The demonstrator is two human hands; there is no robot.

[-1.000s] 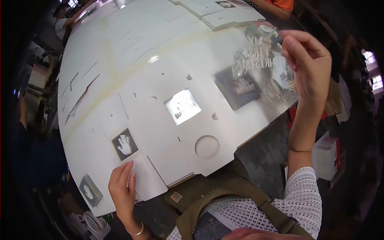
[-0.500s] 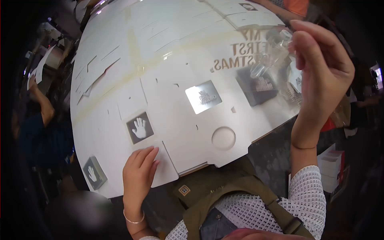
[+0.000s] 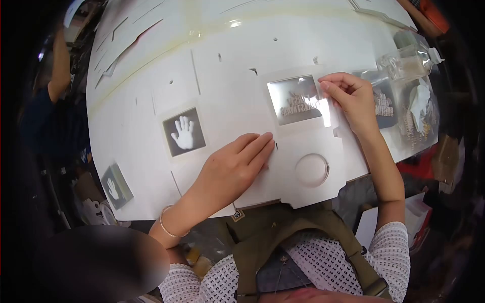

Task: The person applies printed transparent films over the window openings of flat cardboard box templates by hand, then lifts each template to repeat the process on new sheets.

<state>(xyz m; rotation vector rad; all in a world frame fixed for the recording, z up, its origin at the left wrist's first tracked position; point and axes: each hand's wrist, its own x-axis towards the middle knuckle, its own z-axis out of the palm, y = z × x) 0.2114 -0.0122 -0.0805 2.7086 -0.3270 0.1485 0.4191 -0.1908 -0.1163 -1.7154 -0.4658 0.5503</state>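
A clear film [image 3: 326,108] is pinched by its upper right part between the thumb and forefinger of my right hand [image 3: 357,103]. It lies on or just above a shiny square plate [image 3: 290,91] with mirrored "My First Christmas" lettering; the gap, if any, is unclear. My left hand [image 3: 230,169] rests on the white board [image 3: 227,111], fingers stretched out, their tips just below the plate's lower left corner. Left of that hand sits a dark square with a white handprint [image 3: 184,132]. A round recess [image 3: 311,169] lies below the plate.
A dark lettered square [image 3: 385,108] and crumpled clear plastic [image 3: 417,111] lie at the right. Another handprint block [image 3: 116,187] is at the left edge. People's arms show at the left [image 3: 60,63] and top right [image 3: 422,17]. Thin sheets [image 3: 113,45] lie upper left.
My right hand has lowered the clear film from the upper right toward the shiny plate. My left hand has moved right, from below the handprint square to below the plate. The view has shifted.
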